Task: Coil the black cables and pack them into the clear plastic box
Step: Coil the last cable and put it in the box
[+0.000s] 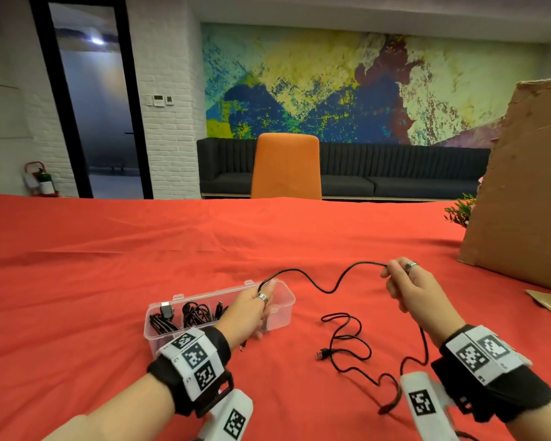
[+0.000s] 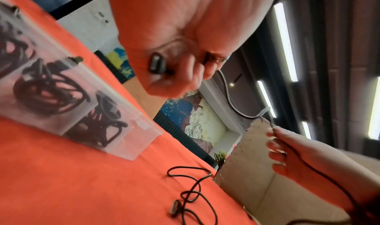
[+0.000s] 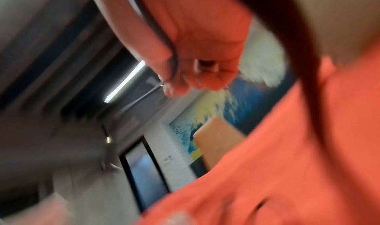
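A black cable (image 1: 328, 290) sags between my two hands above the red cloth. My left hand (image 1: 255, 308) grips one end of it just in front of the clear plastic box (image 1: 285, 305); the left wrist view shows that hand (image 2: 174, 75) curled round the plug (image 2: 157, 64). My right hand (image 1: 406, 289) pinches the cable further along, and the rest trails under the palm. The right wrist view is blurred, with the cable (image 3: 172, 54) crossing the right hand (image 3: 197, 69). Coiled black cables (image 1: 194, 313) lie in the box's left part. A loose cable (image 1: 347, 340) lies looped on the cloth.
The red-clothed table (image 1: 109, 265) stretches far ahead. A large cardboard box (image 1: 522, 186) stands at the right with a small plant (image 1: 460, 211) beside it. An orange chair (image 1: 285, 167) stands at the far edge.
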Tool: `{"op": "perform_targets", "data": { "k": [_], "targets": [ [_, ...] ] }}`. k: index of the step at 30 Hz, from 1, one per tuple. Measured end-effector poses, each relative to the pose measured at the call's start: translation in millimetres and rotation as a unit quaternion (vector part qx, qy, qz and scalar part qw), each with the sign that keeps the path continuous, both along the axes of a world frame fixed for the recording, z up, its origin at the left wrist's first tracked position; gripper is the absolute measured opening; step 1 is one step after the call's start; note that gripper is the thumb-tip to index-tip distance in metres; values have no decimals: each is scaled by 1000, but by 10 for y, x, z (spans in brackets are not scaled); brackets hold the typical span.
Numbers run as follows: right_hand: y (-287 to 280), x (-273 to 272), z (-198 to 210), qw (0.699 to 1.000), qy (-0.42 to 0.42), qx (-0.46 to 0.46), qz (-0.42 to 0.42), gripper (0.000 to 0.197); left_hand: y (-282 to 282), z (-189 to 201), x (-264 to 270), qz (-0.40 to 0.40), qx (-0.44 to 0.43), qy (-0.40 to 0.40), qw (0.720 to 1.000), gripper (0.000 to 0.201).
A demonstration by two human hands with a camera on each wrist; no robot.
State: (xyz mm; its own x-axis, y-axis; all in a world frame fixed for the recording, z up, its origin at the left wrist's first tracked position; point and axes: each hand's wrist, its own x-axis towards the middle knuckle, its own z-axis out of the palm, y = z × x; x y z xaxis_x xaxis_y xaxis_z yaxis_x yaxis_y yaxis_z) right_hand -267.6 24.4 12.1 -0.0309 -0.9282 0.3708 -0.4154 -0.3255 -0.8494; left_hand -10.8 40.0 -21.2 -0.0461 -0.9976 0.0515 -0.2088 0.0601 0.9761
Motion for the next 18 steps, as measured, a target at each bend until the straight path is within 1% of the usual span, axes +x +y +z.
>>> {"op": "perform_targets", "data": {
  "k": [1,2,3,4,5,7,8,9,10,11,12,13,14,15,16,17,18],
  "targets": [
    [-16,-43,-43,991,130,-15,-37,16,17,-4,18,-4,-23,-77,997,33],
    [-7,-49,-82,964,256,-25,-70,15,48,10,16,-13,-51,-159,986,28],
    [-3,-23,-142,928,358,-46,-97,26,68,14,6,-24,-71,-229,971,25],
    [11,33,-214,894,431,-72,-96,39,112,41,-31,-33,-80,-280,956,25],
    [59,135,-254,877,464,-99,-74,48,142,50,-76,-48,-83,-324,941,26],
    [178,371,-279,864,488,-128,-4,55,171,72,-151,-80,-86,-371,921,28],
    [225,479,-310,854,501,-136,21,57,176,87,-174,-94,-77,-368,922,28],
    [254,559,-329,847,513,-133,38,61,173,101,-178,-101,-66,-336,934,28],
    [247,609,-343,842,522,-123,58,68,162,115,-162,-106,-51,-280,953,26],
    [218,623,-349,846,518,-100,79,77,148,128,-137,-110,-34,-208,971,22],
    [181,616,-356,852,509,-90,85,81,138,143,-101,-120,-17,-152,981,16],
    [168,615,-343,859,495,-100,79,76,138,157,-57,-134,-16,-124,983,10],
    [163,640,-315,861,488,-123,70,63,141,162,-14,-147,-24,-122,981,10],
    [159,666,-284,856,496,-134,62,51,142,156,20,-152,-28,-118,981,15],
    [143,682,-262,850,502,-147,59,43,141,146,41,-145,-28,-111,983,22],
    [115,698,-248,846,502,-171,61,43,135,131,67,-130,-36,-99,986,29],
    [105,714,-229,844,496,-190,71,49,131,128,92,-111,-33,-82,990,34]
  ]
}}
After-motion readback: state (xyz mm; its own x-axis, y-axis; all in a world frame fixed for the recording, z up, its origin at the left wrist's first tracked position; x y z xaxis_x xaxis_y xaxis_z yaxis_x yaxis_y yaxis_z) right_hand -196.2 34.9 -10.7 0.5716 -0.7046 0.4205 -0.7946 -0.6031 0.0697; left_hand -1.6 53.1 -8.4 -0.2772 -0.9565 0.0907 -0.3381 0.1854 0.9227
